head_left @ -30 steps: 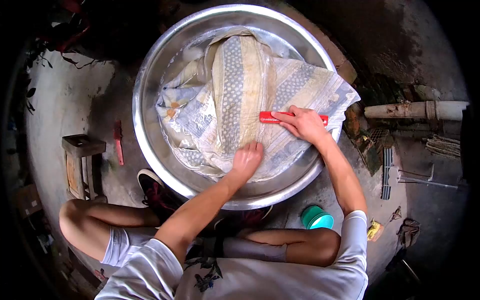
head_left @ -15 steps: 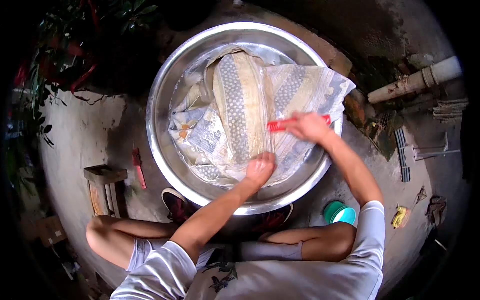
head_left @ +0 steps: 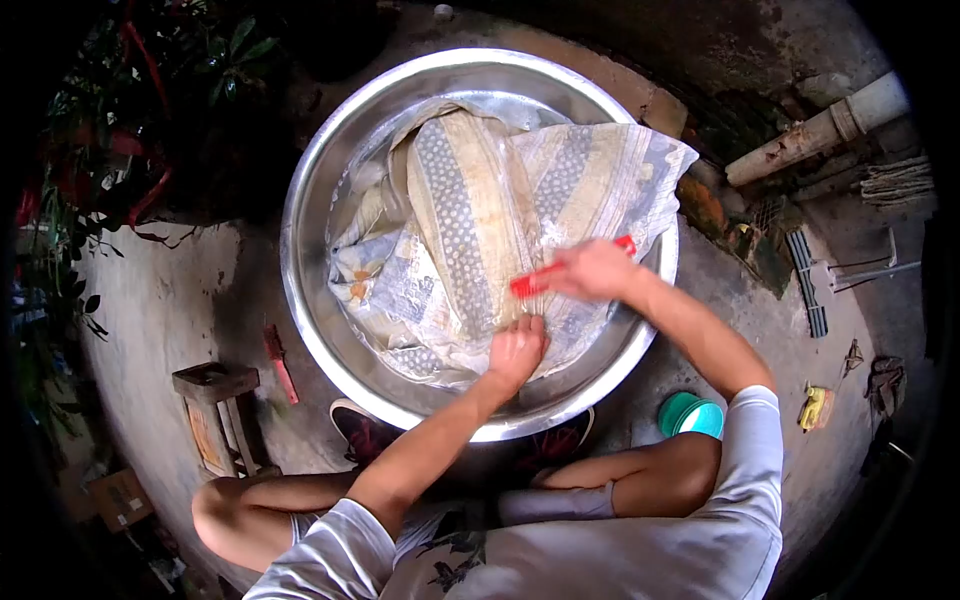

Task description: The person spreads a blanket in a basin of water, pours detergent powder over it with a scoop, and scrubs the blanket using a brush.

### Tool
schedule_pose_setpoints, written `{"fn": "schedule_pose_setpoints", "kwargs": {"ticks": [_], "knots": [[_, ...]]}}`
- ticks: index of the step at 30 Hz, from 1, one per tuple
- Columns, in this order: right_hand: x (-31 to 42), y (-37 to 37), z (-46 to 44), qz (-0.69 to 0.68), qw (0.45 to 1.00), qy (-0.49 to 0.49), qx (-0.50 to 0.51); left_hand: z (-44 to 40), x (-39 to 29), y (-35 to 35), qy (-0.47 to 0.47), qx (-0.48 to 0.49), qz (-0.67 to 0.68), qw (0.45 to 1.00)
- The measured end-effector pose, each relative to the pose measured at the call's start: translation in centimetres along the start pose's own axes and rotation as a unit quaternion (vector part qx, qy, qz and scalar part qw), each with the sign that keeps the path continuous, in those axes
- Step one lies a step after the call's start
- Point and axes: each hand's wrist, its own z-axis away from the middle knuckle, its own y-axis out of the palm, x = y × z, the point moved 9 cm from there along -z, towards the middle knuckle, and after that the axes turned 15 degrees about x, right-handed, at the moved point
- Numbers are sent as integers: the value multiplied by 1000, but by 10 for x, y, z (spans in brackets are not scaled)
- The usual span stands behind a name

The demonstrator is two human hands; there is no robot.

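Basin is leaving room along its far side; striped cloth is lying inside, one corner overhanging the right edge; right hand is clamping red brush over it; left hand is touching cloth, its grip unclear.

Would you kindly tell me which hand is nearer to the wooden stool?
Left. The left hand is on the cloth in the basin, right of the wooden stool; the right hand, holding the red brush, is farther right.

We seem to be in a home's yard: leafy plants, concrete floor, wooden stool, metal basin.
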Motion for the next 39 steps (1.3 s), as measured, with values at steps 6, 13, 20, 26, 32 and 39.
{"fn": "schedule_pose_setpoints", "kwargs": {"ticks": [6, 13, 20, 26, 32, 39], "knots": [[-10, -15, 3, -11, 999, 38, 25, 1, 1, 1, -21, 45, 4, 999], [-28, -18, 4, 16, 994, 109, 0, -2, 0, 0, -20, 44, 27, 998], [-50, -28, 7, 22, 989, 146, -30, -2, -1, -5, -5, 35, 48, 998], [-22, -13, -9, -28, 997, 66, 36, 4, 6, -2, -10, 46, 92, 995], [5, -10, -8, -36, 996, -16, 78, -1, 5, -15, 13, 58, 100, 993], [-10, -10, -13, -19, 990, 42, 134, 0, 4, -17, -10, 67, 117, 991]]}}
